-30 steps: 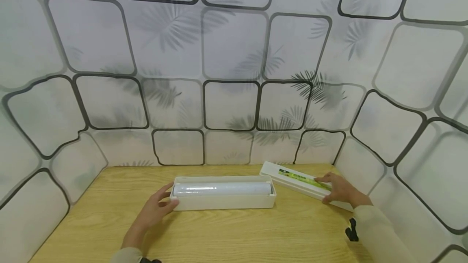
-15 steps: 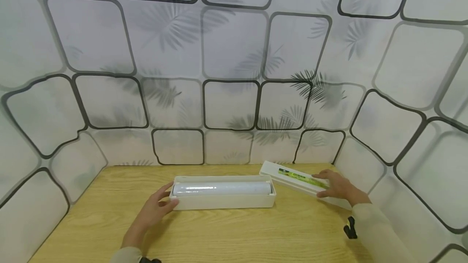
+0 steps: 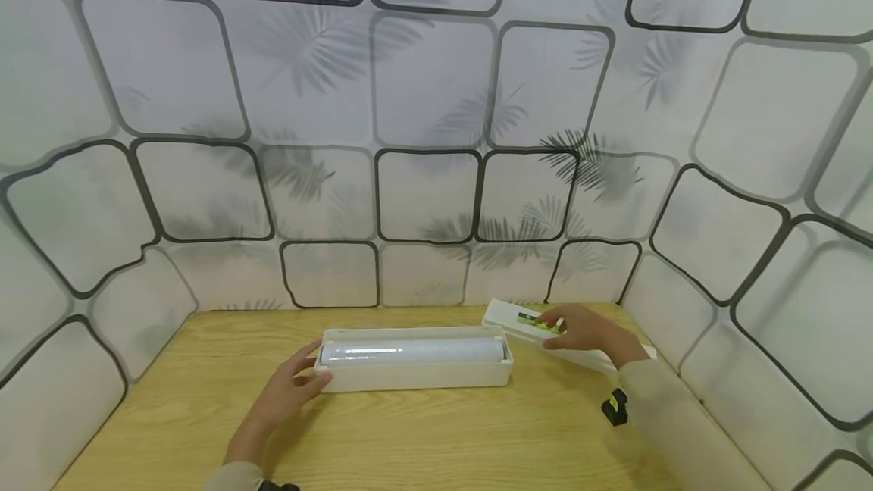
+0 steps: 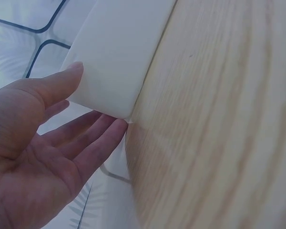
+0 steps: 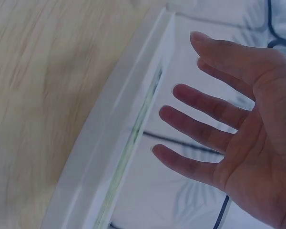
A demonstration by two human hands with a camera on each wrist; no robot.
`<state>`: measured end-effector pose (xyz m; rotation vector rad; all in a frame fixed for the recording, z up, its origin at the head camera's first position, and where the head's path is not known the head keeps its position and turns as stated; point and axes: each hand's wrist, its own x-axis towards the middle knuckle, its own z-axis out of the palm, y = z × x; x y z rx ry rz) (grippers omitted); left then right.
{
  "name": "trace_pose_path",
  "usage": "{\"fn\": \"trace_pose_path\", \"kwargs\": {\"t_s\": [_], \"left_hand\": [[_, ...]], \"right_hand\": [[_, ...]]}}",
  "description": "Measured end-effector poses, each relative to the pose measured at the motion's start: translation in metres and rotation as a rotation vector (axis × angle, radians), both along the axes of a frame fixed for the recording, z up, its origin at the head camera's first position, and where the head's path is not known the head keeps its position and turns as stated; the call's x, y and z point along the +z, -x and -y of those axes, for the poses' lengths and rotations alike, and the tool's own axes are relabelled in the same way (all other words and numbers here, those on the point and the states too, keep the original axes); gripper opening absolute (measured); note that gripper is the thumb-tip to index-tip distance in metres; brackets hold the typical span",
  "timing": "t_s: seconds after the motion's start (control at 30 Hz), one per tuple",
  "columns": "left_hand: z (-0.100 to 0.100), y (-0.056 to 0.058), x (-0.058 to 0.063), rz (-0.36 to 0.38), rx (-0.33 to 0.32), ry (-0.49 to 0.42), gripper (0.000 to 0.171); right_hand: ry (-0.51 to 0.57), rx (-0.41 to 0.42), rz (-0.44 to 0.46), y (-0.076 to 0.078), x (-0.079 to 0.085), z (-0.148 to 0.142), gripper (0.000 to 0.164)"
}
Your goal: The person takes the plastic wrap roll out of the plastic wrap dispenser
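A long white box [image 3: 416, 377] lies open on the wooden table, with a shiny roll of cling film [image 3: 416, 351] inside. My left hand [image 3: 283, 392] grips its left end, the thumb at the front corner and the fingers around the end. The left wrist view shows the thumb on the white wall of the box [image 4: 119, 52]. At the right lies the white lid [image 3: 505, 315] with a green label, slanted on the table. My right hand [image 3: 580, 326] is above this lid, its fingers spread apart and holding nothing in the right wrist view.
The wooden table [image 3: 409, 438] reaches to a patterned wall covering [image 3: 430, 195] at the back and on both sides. The far end of the lid lies close behind the right end of the box.
My right hand has moved left along the lid, from near its right end to over the label. The left hand, box and lid stay in place.
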<state>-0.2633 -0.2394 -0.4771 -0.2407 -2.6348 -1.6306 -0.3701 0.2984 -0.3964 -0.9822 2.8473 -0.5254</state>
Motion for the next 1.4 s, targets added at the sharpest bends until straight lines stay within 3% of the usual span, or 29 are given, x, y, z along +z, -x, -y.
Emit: {"fn": "trace_pose_path", "kwargs": {"t_s": [0.33, 0.83, 1.4], "left_hand": [[0.003, 0.001, 0.000, -0.011, -0.025, -0.001, 0.069], [0.000, 0.003, -0.002, 0.054, -0.012, -0.088, 0.067], [-0.004, -0.001, 0.003, 0.077, 0.017, -0.084, 0.066]], "right_hand": [[0.080, 0.097, 0.037, 0.003, 0.009, 0.049, 0.041], [0.046, 0.162, 0.044, -0.002, 0.010, 0.101, 0.036], [-0.026, 0.043, 0.217, 0.002, 0.003, 0.126, 0.038]]}}
